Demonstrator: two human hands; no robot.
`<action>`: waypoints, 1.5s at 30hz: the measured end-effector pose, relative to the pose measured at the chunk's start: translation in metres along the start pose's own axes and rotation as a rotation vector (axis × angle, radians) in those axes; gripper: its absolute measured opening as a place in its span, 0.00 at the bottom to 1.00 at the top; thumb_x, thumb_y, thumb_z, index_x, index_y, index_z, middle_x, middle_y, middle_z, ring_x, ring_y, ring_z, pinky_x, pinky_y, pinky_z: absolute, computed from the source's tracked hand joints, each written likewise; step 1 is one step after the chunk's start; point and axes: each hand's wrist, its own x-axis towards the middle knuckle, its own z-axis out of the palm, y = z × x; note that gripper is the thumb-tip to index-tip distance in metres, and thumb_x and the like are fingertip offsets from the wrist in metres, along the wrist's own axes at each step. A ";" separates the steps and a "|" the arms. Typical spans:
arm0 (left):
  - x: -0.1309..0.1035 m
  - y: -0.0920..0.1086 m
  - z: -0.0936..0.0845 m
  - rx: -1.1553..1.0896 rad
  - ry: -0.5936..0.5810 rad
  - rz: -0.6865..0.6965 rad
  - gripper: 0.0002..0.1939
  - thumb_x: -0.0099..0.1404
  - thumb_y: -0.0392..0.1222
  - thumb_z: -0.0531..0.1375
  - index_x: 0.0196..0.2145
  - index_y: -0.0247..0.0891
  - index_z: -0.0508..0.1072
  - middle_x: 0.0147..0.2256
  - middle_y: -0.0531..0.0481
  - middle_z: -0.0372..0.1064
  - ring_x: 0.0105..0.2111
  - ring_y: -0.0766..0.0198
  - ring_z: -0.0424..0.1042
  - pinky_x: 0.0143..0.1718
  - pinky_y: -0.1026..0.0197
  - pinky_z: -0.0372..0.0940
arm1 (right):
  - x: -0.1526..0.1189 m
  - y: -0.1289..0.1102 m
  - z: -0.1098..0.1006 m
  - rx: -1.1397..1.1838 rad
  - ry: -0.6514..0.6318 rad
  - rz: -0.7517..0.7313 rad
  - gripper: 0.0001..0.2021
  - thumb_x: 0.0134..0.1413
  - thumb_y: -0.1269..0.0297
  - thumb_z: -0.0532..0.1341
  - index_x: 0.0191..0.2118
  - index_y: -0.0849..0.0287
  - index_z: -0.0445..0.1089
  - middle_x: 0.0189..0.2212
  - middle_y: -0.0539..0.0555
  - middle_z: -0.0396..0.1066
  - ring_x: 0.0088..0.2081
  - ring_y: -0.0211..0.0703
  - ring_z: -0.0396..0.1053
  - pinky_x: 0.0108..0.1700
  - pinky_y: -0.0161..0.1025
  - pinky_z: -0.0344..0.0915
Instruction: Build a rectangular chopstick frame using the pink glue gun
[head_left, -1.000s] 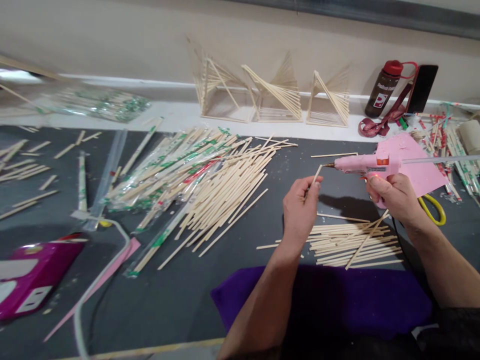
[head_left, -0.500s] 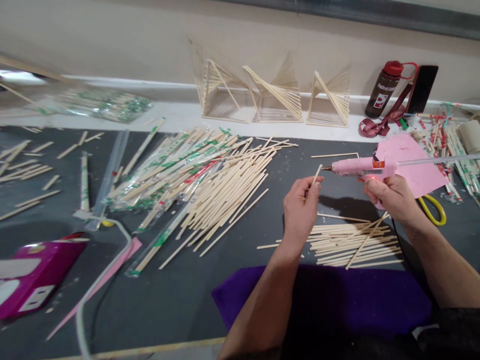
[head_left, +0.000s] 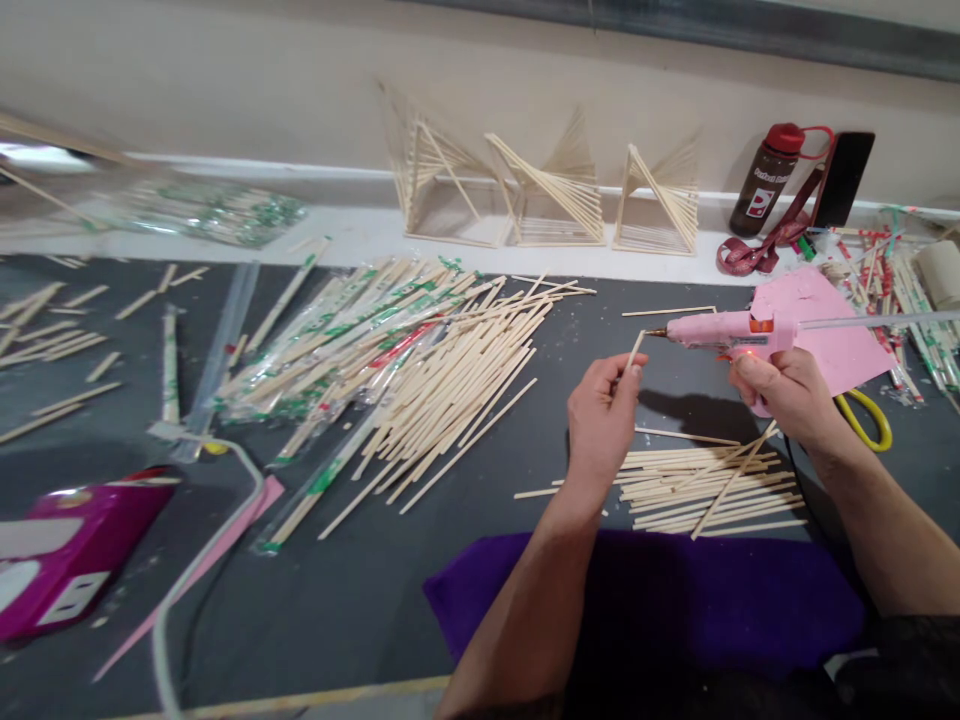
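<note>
Between thumb and fingers, my left hand (head_left: 606,405) pinches a thin wooden stick (head_left: 636,347), its upper end tilted up to the right. My right hand (head_left: 784,385) is wrapped round the handle of a pink hot glue gun (head_left: 716,330). The gun's metal nozzle points left and is at the stick's upper tip; whether glue is coming out is too small to tell. Below my hands lies a small pile of bare sticks (head_left: 705,490). Two sticks joined at a corner (head_left: 671,311) lie behind the gun.
A large heap of sticks (head_left: 457,400) and wrapped chopsticks (head_left: 337,330) spreads leftward. Stick frames (head_left: 559,190) stand along the wall. A bottle (head_left: 766,180) and phone (head_left: 846,180) stand back right. Yellow-handled scissors (head_left: 866,420), pink sheet (head_left: 825,330) and purple cloth (head_left: 510,570) lie near my arms.
The glue gun has shifted very slightly to the right. Both hands keep their grips, and the stick stays at the nozzle.
</note>
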 end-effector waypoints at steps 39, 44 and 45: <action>0.001 0.000 -0.002 -0.013 0.023 0.053 0.12 0.67 0.46 0.60 0.42 0.42 0.82 0.35 0.49 0.76 0.33 0.65 0.71 0.37 0.60 0.65 | 0.002 -0.002 -0.006 -0.036 -0.029 -0.017 0.29 0.58 0.40 0.58 0.16 0.56 0.59 0.13 0.48 0.56 0.18 0.32 0.53 0.22 0.36 0.49; 0.001 0.000 -0.002 -0.008 0.035 0.053 0.13 0.67 0.47 0.59 0.42 0.42 0.82 0.36 0.48 0.76 0.34 0.64 0.71 0.38 0.60 0.65 | 0.004 -0.004 -0.007 -0.031 -0.052 0.020 0.31 0.55 0.37 0.59 0.15 0.56 0.59 0.13 0.47 0.56 0.17 0.32 0.52 0.21 0.36 0.49; 0.001 0.000 -0.002 -0.006 0.034 0.051 0.13 0.67 0.47 0.59 0.42 0.42 0.82 0.36 0.48 0.76 0.34 0.64 0.71 0.37 0.60 0.65 | 0.004 -0.004 -0.006 -0.024 -0.056 0.023 0.31 0.55 0.37 0.59 0.15 0.57 0.59 0.12 0.47 0.56 0.17 0.32 0.53 0.21 0.35 0.49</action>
